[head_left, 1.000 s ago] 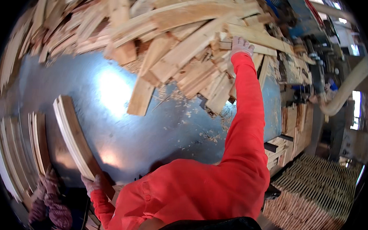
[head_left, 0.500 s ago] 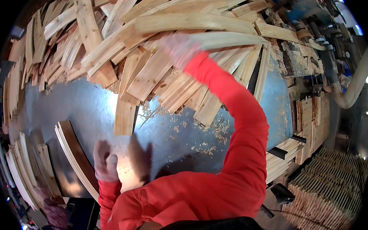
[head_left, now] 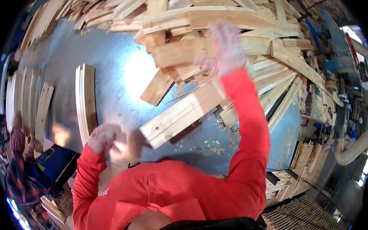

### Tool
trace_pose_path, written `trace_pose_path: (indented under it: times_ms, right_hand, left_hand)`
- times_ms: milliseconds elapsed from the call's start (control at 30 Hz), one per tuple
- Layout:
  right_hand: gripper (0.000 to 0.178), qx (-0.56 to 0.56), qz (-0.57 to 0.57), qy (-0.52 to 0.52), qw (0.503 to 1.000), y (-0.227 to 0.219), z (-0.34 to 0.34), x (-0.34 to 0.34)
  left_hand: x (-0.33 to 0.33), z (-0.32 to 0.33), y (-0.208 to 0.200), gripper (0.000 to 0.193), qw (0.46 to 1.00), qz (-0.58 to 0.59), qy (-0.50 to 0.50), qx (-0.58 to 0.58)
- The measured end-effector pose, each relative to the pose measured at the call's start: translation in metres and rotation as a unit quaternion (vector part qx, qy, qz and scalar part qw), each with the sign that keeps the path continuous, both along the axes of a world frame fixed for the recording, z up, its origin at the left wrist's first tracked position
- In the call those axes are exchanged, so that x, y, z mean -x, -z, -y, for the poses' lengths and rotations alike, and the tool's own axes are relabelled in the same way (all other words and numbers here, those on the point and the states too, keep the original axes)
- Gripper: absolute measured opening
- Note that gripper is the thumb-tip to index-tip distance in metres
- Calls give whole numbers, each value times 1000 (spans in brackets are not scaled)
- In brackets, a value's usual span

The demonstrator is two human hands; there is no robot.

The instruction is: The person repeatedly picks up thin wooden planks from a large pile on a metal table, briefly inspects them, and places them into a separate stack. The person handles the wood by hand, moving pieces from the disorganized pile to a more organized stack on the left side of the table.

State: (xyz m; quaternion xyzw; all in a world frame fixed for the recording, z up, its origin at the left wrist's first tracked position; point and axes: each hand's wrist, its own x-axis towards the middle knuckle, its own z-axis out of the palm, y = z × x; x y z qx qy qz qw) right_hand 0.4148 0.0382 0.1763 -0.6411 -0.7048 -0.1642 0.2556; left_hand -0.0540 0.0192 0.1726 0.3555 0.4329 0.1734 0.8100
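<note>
My right hand (head_left: pixel 227 50), in a pale glove and reaching far forward, lies across a flat wooden board (head_left: pixel 174 54) in the heap. Its fingers point away from me and its thumb is spread to the left, with the board passing beneath the palm. Nearer to me, a grooved light board (head_left: pixel 179 117) juts slantwise out of the heap over the metal table. My left hand (head_left: pixel 103 138) hovers low by my body, beside the near end of a small stack of boards (head_left: pixel 85 97). Motion smears its fingers, and no board shows in it.
The loose heap of boards (head_left: pixel 247 20) spreads over the far side of the metal table (head_left: pixel 57 66). Shavings (head_left: pixel 209 147) lie on its surface. More boards (head_left: pixel 27 92) stand at left, near another person's sleeve (head_left: pixel 18 141). Machinery with a pale hose (head_left: pixel 352 153) is at right, above stacked slats (head_left: pixel 307 219).
My view has shifted, so the table and the small stack sit higher. My right hand lies farther right over the heap. A grooved board now sticks out slantwise toward me.
</note>
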Motion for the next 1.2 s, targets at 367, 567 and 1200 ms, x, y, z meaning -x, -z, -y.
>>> trace_pose_path:
  times_ms: [367,567,1200]
  right_hand:
    - [114,390,189,35,901,69,-3,14]
    - [110,120,-162,397,896,98,28,-49]
    - [117,77,-572,470,667,167,152,136]
  left_hand:
    - [-176,6,39,89,636,-315,49,-703]
    - [-210,-18,139,103,670,-526,319,-415]
    - [28,37,43,32,940,-274,8,-204]
